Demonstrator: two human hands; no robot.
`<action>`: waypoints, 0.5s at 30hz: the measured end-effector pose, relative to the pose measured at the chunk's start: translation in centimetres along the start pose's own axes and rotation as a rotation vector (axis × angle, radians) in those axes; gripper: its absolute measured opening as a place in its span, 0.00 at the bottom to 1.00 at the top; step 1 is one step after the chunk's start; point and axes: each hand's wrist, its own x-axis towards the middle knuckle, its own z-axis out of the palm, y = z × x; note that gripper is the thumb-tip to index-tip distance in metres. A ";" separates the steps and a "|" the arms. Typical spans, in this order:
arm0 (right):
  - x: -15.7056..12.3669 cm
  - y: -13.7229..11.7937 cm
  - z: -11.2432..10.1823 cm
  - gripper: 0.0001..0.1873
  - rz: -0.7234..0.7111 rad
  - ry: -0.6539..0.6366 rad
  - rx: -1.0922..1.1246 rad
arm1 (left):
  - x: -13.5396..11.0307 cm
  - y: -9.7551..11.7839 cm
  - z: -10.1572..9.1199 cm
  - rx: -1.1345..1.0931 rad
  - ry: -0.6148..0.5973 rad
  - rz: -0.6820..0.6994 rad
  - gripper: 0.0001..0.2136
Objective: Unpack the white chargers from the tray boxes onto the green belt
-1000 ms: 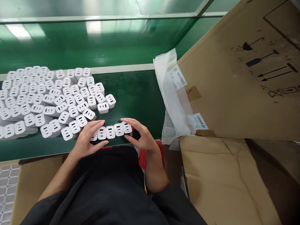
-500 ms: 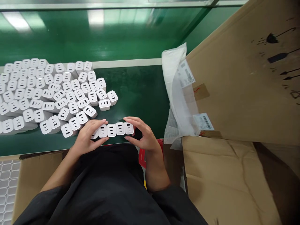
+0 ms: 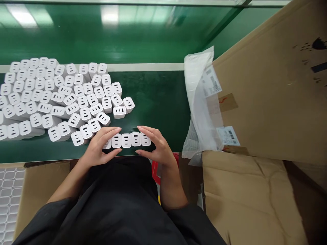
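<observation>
On the green table (image 3: 158, 98), right of a cluster (image 3: 70, 99), 5 visible white chargers (image 3: 126, 140) form a near row. Left hand (image 3: 99, 147) and right hand (image 3: 160, 146) curve wide around its ends, seemingly for alignment.

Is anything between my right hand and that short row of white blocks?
Nothing visible stands between them. The right hand curves around the right end of the short row of white blocks; the larger cluster lies behind and to the left.

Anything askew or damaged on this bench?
Some chargers in the big group sit askew, and one near its right edge is turned sideways, unlike the neat row between left hand and right hand. No damage shows.
</observation>
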 end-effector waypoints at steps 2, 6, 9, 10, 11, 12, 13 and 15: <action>0.0 -0.1 0.0 0.36 0.022 -0.013 -0.027 | -0.1 0.0 0.0 -0.008 -0.003 -0.003 0.35; -0.1 -0.2 0.1 0.34 0.045 -0.024 -0.044 | -0.2 -0.1 -0.1 -0.028 0.001 0.004 0.35; -0.1 -0.2 0.2 0.34 0.048 -0.016 -0.042 | -0.2 -0.1 -0.1 -0.043 0.003 0.009 0.36; -0.1 -0.2 0.2 0.34 0.046 -0.011 -0.041 | -0.3 -0.1 -0.1 -0.049 0.002 0.010 0.36; -0.1 -0.2 0.3 0.34 0.042 -0.007 -0.042 | -0.3 -0.1 -0.1 -0.054 0.000 0.010 0.36; -0.1 -0.1 0.3 0.34 0.039 -0.004 -0.043 | -0.3 -0.1 -0.1 -0.059 0.000 0.011 0.36; -0.2 -0.1 0.3 0.34 0.039 -0.003 -0.047 | -0.3 -0.1 -0.1 -0.063 0.001 0.012 0.36; -0.2 -0.2 0.3 0.33 0.051 -0.007 -0.058 | -0.4 -0.1 -0.1 -0.071 0.003 0.014 0.36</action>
